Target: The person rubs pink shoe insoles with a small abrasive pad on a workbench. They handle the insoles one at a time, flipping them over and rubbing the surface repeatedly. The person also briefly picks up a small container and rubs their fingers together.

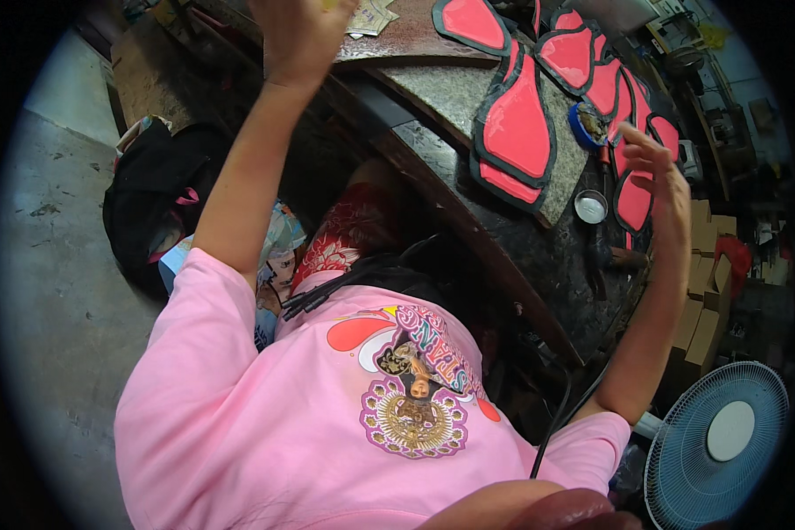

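My left hand point(299, 40) is raised at the top edge, near some papers point(373, 18) on the workbench. Its fingers run out of view; a small yellowish patch shows at the cut-off edge, and I cannot make out what it is. My right hand point(662, 181) is lifted at the right side of the bench, fingers loosely bent and apart, with nothing visible in them. Beside it lie several pink-red padded pieces with black borders point(518, 124). A blue-rimmed bowl point(586, 125) and a small round metal tin point(590, 207) are close to that hand.
A stone slab point(450, 97) lies on the dark bench point(468, 190) under some of the pieces. A hammer-like tool point(625, 258) rests near the right forearm. A fan point(715, 450) stands at lower right, below cardboard boxes point(702, 327). A black bag point(155, 208) sits on the left.
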`<control>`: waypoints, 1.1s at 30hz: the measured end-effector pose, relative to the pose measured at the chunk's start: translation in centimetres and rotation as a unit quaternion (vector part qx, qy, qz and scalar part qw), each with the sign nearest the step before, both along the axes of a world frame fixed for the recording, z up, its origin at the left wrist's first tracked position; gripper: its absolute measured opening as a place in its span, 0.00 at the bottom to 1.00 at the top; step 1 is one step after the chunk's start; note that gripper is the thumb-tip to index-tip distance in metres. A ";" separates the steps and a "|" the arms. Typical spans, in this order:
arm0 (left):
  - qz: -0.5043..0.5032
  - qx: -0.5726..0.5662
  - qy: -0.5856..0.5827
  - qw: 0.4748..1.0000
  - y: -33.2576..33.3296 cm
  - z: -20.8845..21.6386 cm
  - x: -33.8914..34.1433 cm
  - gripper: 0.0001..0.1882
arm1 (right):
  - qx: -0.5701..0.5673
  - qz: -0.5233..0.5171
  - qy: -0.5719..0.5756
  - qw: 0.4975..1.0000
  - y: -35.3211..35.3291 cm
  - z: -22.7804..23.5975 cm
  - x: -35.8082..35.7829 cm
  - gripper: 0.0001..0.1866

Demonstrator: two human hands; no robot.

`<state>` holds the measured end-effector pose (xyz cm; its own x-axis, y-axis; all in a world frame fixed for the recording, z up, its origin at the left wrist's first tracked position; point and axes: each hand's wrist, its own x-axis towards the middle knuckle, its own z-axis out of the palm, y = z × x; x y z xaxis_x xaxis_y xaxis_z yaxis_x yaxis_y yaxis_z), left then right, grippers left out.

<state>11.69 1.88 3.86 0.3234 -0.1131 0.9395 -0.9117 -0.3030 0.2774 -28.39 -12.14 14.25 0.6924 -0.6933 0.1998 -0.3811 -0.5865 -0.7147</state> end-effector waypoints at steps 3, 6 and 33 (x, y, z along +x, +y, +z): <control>-0.283 -0.018 -0.022 0.959 -1.3 -0.7 -3.4 0.44 | 0.016 0.096 -0.042 0.994 0.5 -3.2 2.7 0.29; -0.325 0.107 -0.065 0.937 -3.0 -1.8 -6.6 0.38 | -0.103 0.150 0.055 0.982 1.4 -5.5 5.3 0.27; -0.389 0.131 -0.033 0.911 -4.8 -3.3 -9.1 0.14 | -0.230 0.171 0.169 0.943 3.7 -9.7 6.0 0.23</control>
